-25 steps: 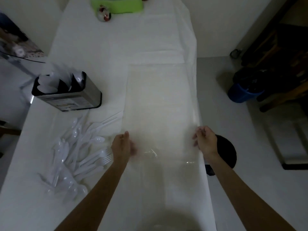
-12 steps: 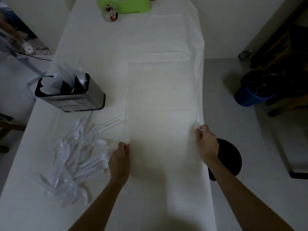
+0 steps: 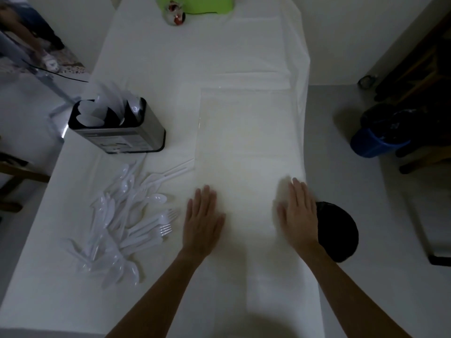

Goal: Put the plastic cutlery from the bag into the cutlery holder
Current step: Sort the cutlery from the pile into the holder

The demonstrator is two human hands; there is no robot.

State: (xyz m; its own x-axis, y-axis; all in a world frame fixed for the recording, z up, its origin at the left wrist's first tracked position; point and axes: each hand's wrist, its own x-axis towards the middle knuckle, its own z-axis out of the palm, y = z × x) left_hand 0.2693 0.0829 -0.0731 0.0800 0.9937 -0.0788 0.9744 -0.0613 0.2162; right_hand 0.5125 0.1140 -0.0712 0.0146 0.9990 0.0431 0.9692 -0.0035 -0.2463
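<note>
1. We see the left hand (image 3: 202, 223) and right hand (image 3: 296, 214) both flat and spread, gripping nothing, on the emptied bag (image 3: 246, 142).
2. The cutlery (image 3: 127, 215) lies heaped lower left, just beside the left hand, handles mostly pointing lower right; the cutlery holder (image 3: 119, 128) stands at upper left.

A long worktop (image 3: 146, 301) under a white cloth runs away from the viewer. A flat clear bag (image 3: 246, 142) lies on its right half, with both hands pressed palm-down on its near end. At left lies a loose pile of white cutlery (image 3: 127, 215); beyond it stands a dark holder (image 3: 127, 132). At the far end sit a green object (image 3: 207, 6) and what may be a small figurine (image 3: 176, 14).
</note>
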